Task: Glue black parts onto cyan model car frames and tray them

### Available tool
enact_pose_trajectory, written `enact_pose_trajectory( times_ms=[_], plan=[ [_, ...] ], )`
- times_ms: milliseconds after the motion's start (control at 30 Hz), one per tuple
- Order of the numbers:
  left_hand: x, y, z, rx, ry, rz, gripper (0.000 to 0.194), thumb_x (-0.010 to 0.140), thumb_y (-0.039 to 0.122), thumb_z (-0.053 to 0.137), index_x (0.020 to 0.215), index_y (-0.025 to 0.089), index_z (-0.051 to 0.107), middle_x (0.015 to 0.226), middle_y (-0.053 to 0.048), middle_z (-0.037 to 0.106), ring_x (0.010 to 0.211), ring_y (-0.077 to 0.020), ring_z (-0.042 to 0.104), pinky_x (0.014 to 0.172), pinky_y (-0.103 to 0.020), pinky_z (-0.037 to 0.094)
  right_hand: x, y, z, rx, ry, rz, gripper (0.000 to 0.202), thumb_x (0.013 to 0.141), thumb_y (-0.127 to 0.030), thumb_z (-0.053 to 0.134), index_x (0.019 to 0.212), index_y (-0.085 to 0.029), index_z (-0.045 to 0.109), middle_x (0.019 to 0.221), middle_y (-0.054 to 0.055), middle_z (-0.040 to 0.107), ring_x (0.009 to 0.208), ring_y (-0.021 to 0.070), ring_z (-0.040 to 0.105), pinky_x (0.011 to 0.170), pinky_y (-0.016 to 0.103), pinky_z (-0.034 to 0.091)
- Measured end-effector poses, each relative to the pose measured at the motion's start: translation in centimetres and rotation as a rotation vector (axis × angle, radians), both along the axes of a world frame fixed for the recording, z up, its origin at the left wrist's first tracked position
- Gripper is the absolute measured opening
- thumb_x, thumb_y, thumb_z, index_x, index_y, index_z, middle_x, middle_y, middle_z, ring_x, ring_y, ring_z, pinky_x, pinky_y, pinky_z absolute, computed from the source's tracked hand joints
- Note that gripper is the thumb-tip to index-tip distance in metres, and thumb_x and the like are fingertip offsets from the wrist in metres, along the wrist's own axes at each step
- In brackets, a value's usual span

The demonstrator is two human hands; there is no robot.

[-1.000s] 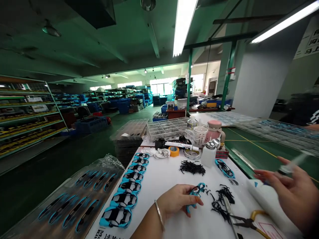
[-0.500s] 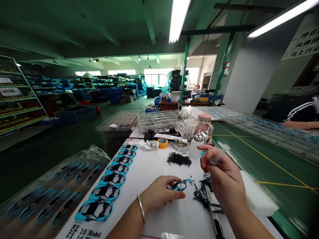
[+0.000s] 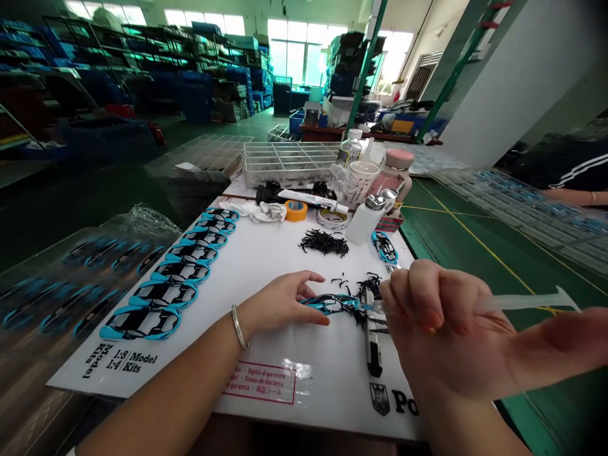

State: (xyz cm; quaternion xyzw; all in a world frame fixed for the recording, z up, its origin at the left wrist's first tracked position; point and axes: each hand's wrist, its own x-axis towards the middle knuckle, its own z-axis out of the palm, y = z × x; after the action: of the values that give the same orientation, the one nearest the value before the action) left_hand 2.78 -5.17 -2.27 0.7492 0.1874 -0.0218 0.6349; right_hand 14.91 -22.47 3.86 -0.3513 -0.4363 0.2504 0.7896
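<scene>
My left hand [image 3: 280, 304] rests on the white board [image 3: 266, 354] and pinches a small blue frame part [image 3: 327, 305] flat against it. My right hand [image 3: 441, 329] grips a clear plastic syringe [image 3: 517, 303], plunger end out to the right, with its tip at the blue part. Small black pieces [image 3: 368, 285] lie scattered just behind the part. A row of several finished blue-and-black car-shaped pieces [image 3: 178, 272] runs along the board's left side.
A pile of black parts [image 3: 324, 242], a white squeeze bottle [image 3: 365, 218], orange tape [image 3: 296, 209], cups and a clear compartment tray [image 3: 285, 161] stand at the back. A knife [image 3: 373, 345] lies by my right hand. Another person's arm [image 3: 577, 180] is at the right.
My right hand came in from the right with the syringe and lowered its tip onto the blue part. The view tilted down toward the board. My left hand kept holding the part.
</scene>
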Motion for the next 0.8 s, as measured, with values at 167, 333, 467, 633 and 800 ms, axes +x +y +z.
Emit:
enact_pose_trajectory(
  times_ms=[167, 333, 467, 633, 800],
  plan=[
    [0.1, -0.2, 0.0, -0.065, -0.012, -0.047, 0.076, 0.063, 0.035, 0.082, 0.13, 0.02, 0.048, 0.1, -0.006, 0.063, 0.09, -0.0201, 0.061, 0.081, -0.034, 0.047, -0.7, 0.0, 0.0, -0.036, 0.057, 0.052, 0.069, 0.08, -0.075, 0.049, 0.05, -0.016, 0.031, 0.054, 0.001, 0.042, 0.052, 0.0125, 0.042, 0.054, 0.03, 0.033],
    [0.2, -0.4, 0.4, -0.138, 0.016, -0.067, 0.077, 0.065, 0.031, 0.081, 0.132, 0.02, 0.044, 0.098, -0.005, 0.062, 0.088, -0.02, 0.062, 0.078, -0.032, 0.048, -0.9, 0.2, -0.1, -0.019, 0.066, 0.103, 0.052, 0.084, -0.059, 0.047, 0.055, -0.017, 0.036, 0.051, -0.001, 0.037, 0.047, 0.0109, 0.036, 0.049, 0.029, 0.032],
    [0.3, -0.4, 0.6, -0.156, 0.038, -0.074, 0.076, 0.067, 0.031, 0.08, 0.133, 0.022, 0.043, 0.095, -0.004, 0.061, 0.076, -0.0161, 0.062, 0.07, -0.03, 0.049, -1.1, 0.4, -0.2, -0.007, 0.118, 0.026, 0.061, 0.088, -0.066, 0.042, 0.053, -0.017, 0.033, 0.049, -0.002, 0.034, 0.044, 0.0091, 0.032, 0.047, 0.027, 0.03],
    [0.3, -0.4, 0.6, -0.15, 0.049, -0.063, 0.076, 0.067, 0.033, 0.08, 0.133, 0.021, 0.044, 0.096, -0.004, 0.058, 0.067, -0.0132, 0.06, 0.065, -0.029, 0.051, -1.0, 0.8, -0.3, -0.045, 0.042, 0.105, 0.053, 0.085, -0.057, 0.044, 0.052, -0.017, 0.032, 0.046, -0.002, 0.028, 0.042, 0.0102, 0.03, 0.045, 0.027, 0.028],
    [0.3, -0.4, 0.6, -0.154, 0.055, -0.052, 0.077, 0.066, 0.032, 0.08, 0.133, 0.021, 0.044, 0.095, -0.004, 0.059, 0.072, -0.0156, 0.062, 0.065, -0.03, 0.053, -0.9, 1.0, -0.4, -0.039, 0.033, 0.088, 0.046, 0.084, -0.05, 0.044, 0.052, -0.018, 0.034, 0.045, -0.002, 0.026, 0.04, 0.0106, 0.03, 0.044, 0.027, 0.027]
  ],
)
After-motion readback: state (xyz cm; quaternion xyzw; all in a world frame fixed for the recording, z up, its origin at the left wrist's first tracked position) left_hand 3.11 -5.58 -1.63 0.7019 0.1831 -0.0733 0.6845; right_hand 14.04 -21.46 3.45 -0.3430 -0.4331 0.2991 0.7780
